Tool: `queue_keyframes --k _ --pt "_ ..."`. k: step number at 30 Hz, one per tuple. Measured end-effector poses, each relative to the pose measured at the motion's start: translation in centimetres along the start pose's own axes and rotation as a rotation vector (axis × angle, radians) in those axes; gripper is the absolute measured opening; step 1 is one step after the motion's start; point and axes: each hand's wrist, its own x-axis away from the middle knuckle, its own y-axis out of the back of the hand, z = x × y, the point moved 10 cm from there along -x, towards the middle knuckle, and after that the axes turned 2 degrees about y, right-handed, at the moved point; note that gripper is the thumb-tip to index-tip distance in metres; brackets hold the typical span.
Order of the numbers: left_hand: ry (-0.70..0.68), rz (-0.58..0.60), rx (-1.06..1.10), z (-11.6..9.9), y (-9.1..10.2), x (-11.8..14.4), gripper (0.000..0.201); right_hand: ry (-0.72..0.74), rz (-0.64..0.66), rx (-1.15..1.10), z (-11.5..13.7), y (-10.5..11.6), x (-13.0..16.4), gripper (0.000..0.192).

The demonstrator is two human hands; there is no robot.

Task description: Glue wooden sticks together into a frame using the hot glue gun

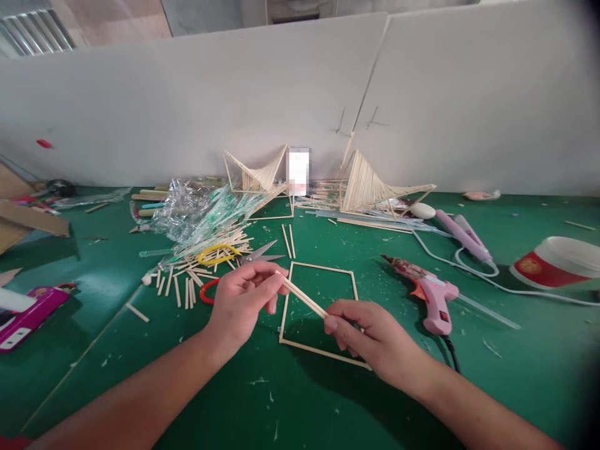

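Observation:
Two thin wooden sticks (305, 296), held side by side, span the gap between my hands. My left hand (248, 300) pinches their upper left end between thumb and fingers. At the lower right end, my right hand (368, 337) grips them the same way. Below them a square frame of wooden sticks (323, 355) lies flat on the green table (225, 400), partly hidden by my right hand. Scissors (260, 253) with yellow and red handles lie just beyond my left hand. Two short sticks (288, 242) rest past the frame. To the right lies a pink glue gun (434, 300).
Two curved stick models (360, 184) (257, 175) stand against the white board (187, 106). Cut sticks (187, 284) and plastic wrapping (187, 209) cover the back left. A paper cup (557, 262), a white cable (529, 294) and a purple tool (35, 315) lie at the sides.

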Motion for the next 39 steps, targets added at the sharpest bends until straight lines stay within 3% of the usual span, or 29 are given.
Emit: queue_keyframes --k 5,10,16,22,25,31,39 --pt "0.108 0.047 0.065 0.7 -0.5 -0.1 0.008 0.039 -0.003 0.089 0.2 0.2 0.1 0.032" --pt "0.12 0.087 0.01 0.6 -0.7 -0.5 0.007 -0.041 -0.005 0.026 -1.0 0.4 0.2 0.03" --pt "0.202 0.051 -0.032 1.1 0.1 -0.8 0.009 -0.199 0.049 -0.293 -2.4 -0.8 0.2 0.036" --pt "0.243 0.025 0.0 1.6 1.0 -1.2 0.011 -0.181 0.0 -0.435 -2.6 -0.1 0.2 0.045" --pt "0.222 0.007 -0.024 1.3 1.3 -1.4 0.012 -0.141 -0.023 -0.323 -2.3 0.5 0.4 0.04" --pt "0.23 -0.008 -0.033 1.4 1.3 -1.3 0.014 0.133 -0.183 0.244 0.9 2.2 0.8 0.028" --pt "0.23 -0.049 -0.018 1.5 1.7 -1.4 0.015 0.255 -0.298 0.373 1.6 2.8 1.3 0.011"
